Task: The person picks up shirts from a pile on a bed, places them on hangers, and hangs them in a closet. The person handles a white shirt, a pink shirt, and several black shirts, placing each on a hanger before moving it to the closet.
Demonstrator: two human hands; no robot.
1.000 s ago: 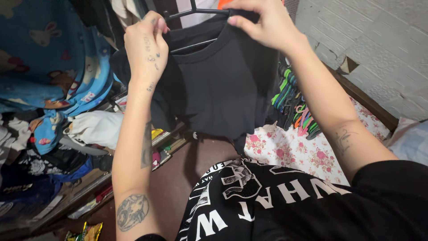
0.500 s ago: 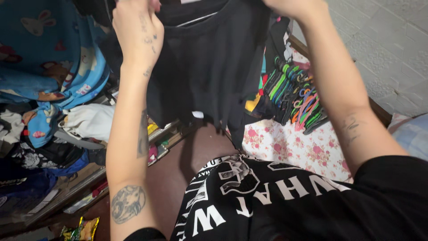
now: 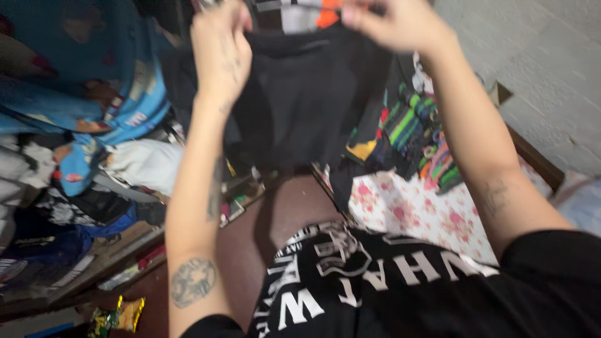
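A black shirt (image 3: 307, 100) hangs in front of me, raised at the top of the blurred head view. My left hand (image 3: 220, 50) pinches its left shoulder. My right hand (image 3: 395, 24) grips the right shoulder near the collar. The hanger seen earlier is hidden by blur and my hands. Behind the shirt, a white and orange garment (image 3: 307, 15) shows at the top edge.
A heap of blue patterned cloth and other clothes (image 3: 75, 125) fills the left. Coloured plastic hangers (image 3: 419, 141) lie on a floral sheet (image 3: 413, 213) at right, beside a white brick wall (image 3: 538, 75). A wooden shelf edge (image 3: 119, 250) runs lower left; a snack wrapper (image 3: 119, 316) lies on the floor.
The view has swung and blurred. Both hands have stayed on the black shirt's shoulders, shifting a little right and lower in view, and the shirt has moved with them.
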